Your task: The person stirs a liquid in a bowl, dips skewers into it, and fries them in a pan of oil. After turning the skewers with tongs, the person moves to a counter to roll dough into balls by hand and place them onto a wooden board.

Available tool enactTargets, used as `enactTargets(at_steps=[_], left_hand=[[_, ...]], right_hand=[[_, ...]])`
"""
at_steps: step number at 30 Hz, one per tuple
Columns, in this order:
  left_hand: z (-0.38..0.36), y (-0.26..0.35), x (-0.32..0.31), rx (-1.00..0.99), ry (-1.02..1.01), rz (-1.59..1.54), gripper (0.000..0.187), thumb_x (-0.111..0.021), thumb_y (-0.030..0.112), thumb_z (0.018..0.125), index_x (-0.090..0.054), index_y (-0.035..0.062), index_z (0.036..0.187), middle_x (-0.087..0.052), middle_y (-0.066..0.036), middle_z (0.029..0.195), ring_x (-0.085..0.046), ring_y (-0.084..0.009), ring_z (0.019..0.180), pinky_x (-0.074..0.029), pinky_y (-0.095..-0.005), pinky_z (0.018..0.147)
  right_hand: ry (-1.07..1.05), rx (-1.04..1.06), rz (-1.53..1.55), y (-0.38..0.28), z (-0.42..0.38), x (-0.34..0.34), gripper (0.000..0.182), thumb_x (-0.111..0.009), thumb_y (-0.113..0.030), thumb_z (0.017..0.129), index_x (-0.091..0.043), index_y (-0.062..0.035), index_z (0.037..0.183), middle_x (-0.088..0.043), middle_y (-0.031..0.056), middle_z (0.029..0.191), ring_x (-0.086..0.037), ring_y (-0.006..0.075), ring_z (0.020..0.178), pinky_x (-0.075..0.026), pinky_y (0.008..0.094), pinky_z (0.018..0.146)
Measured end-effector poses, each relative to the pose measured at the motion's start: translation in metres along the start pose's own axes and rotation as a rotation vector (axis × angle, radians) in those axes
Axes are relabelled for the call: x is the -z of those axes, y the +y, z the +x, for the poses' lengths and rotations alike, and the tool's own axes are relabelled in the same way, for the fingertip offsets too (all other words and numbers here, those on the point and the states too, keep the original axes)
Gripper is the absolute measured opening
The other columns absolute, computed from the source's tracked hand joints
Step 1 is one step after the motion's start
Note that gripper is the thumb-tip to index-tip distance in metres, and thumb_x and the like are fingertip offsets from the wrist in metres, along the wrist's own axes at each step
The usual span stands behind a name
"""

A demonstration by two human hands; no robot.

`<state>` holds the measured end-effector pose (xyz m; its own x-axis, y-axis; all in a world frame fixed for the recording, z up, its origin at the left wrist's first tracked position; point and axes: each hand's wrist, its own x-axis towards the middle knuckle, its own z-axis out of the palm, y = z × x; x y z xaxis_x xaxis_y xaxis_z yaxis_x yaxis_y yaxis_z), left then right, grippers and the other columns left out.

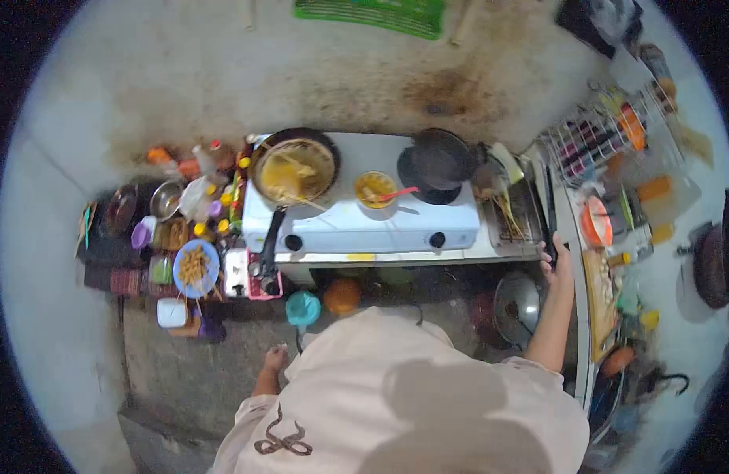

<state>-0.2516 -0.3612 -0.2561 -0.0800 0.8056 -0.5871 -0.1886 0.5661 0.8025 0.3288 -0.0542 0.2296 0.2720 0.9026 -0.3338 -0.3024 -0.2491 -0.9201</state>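
Note:
On the right, my right hand [559,261] is closed around the lower end of a long black utensil [550,201], which points away from me beside a metal tray [526,207] with skewers [506,217]. What sits at the utensil's far end is too blurred to name. My left hand [276,359] hangs low at my left side, below the counter edge; its fingers are too small and blurred to read. A frying pan [297,170] on the white gas stove [356,229] holds skewered food in yellowish oil. Between the burners stands a bowl [375,189] of yellow mixture with a red spoon [400,193].
A dark pan [439,162] sits on the right burner. Left of the stove are a blue plate [196,268] of fried pieces, jars and bottles. The frying pan's handle [273,245] juts over the front edge. A dish rack [609,134] and cutting board [600,300] line the right side.

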Motion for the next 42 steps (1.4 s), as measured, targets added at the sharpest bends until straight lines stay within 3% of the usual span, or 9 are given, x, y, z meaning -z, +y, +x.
enactTargets(at_steps=[7,14,15,23,27,29,35,40,42], left_hand=[[-0.017,0.105,-0.070,0.271,0.145,0.878,0.034,-0.049,0.028,0.075,-0.050,-0.0004,0.094,-0.056,-0.014,0.084,-0.054,-0.0220,0.075,-0.042,-0.0326,0.063],[-0.006,0.163,-0.187,0.212,-0.020,1.079,0.024,-0.044,0.021,0.075,-0.054,0.0017,0.086,-0.057,-0.015,0.080,-0.054,-0.0266,0.075,-0.041,-0.0331,0.064],[-0.003,0.170,-0.209,0.187,0.007,1.051,0.027,-0.045,0.024,0.075,-0.054,0.0018,0.086,-0.056,-0.016,0.082,-0.054,-0.0272,0.077,-0.041,-0.0335,0.066],[0.013,0.220,-0.293,0.260,0.174,0.248,0.031,-0.053,0.033,0.073,-0.053,0.0082,0.091,-0.055,-0.005,0.076,-0.052,-0.0148,0.067,-0.041,-0.0260,0.058],[0.011,0.269,-0.330,0.285,0.326,-0.263,0.029,-0.055,0.031,0.072,-0.050,0.0124,0.094,-0.052,0.000,0.079,-0.049,-0.0132,0.065,-0.039,-0.0253,0.057],[0.014,0.285,-0.341,0.284,0.348,-0.433,0.029,-0.055,0.029,0.072,-0.049,0.0133,0.095,-0.052,0.000,0.081,-0.049,-0.0142,0.067,-0.039,-0.0267,0.059],[0.008,0.301,-0.351,0.304,0.314,-0.495,0.024,-0.051,0.028,0.074,-0.047,0.0139,0.094,-0.048,0.000,0.083,-0.045,-0.0151,0.070,-0.037,-0.0295,0.066],[-0.012,0.313,-0.334,0.314,0.313,-0.493,0.028,-0.051,0.028,0.073,-0.044,0.0131,0.096,-0.045,-0.001,0.085,-0.045,-0.0144,0.068,-0.037,-0.0279,0.063],[-0.014,0.291,-0.309,0.292,0.307,-0.482,0.027,-0.052,0.029,0.072,-0.045,0.0135,0.094,-0.045,0.000,0.083,-0.046,-0.0140,0.067,-0.037,-0.0276,0.062]], right_hand=[[0.548,0.373,-1.252,0.060,0.093,0.123,0.051,-0.057,-0.040,0.065,-0.055,0.0067,0.085,-0.054,0.0248,0.080,-0.054,0.0327,0.075,-0.041,0.0361,0.068],[0.502,0.137,-1.466,0.112,0.234,0.165,0.056,-0.060,-0.038,0.063,-0.049,0.0116,0.087,-0.051,0.0291,0.083,-0.050,0.0378,0.083,-0.039,0.0393,0.072],[0.572,0.455,-1.477,0.137,0.258,0.184,0.057,-0.060,-0.038,0.063,-0.048,0.0111,0.089,-0.052,0.0284,0.080,-0.051,0.0371,0.080,-0.040,0.0405,0.069],[0.478,0.084,-1.484,0.102,0.251,0.156,0.057,-0.061,-0.037,0.064,-0.046,0.0060,0.097,-0.051,0.0229,0.091,-0.050,0.0370,0.084,-0.041,0.0398,0.071],[0.934,0.348,-1.649,0.097,0.230,0.127,0.047,-0.059,-0.037,0.066,-0.048,-0.0045,0.098,-0.045,0.0152,0.096,-0.042,0.0298,0.091,-0.042,0.0397,0.064],[0.679,0.856,-1.641,0.085,0.217,0.103,0.032,-0.054,-0.028,0.071,-0.050,-0.0085,0.096,-0.049,0.0117,0.084,-0.047,0.0245,0.079,-0.040,0.0328,0.058],[-0.598,0.429,-0.643,0.167,0.148,-0.072,0.054,-0.059,-0.017,0.068,-0.037,-0.0022,0.114,-0.055,0.0091,0.070,-0.053,0.0171,0.060,-0.042,0.0269,0.057],[-0.526,0.005,-0.537,0.191,0.140,-0.179,0.057,-0.057,-0.029,0.070,-0.036,0.0010,0.113,-0.055,0.0128,0.071,-0.055,0.0214,0.062,-0.043,0.0305,0.060],[-0.399,0.296,-0.586,0.209,0.149,-0.198,0.054,-0.056,-0.030,0.071,-0.039,0.0018,0.111,-0.055,0.0136,0.073,-0.055,0.0237,0.064,-0.042,0.0320,0.061]])
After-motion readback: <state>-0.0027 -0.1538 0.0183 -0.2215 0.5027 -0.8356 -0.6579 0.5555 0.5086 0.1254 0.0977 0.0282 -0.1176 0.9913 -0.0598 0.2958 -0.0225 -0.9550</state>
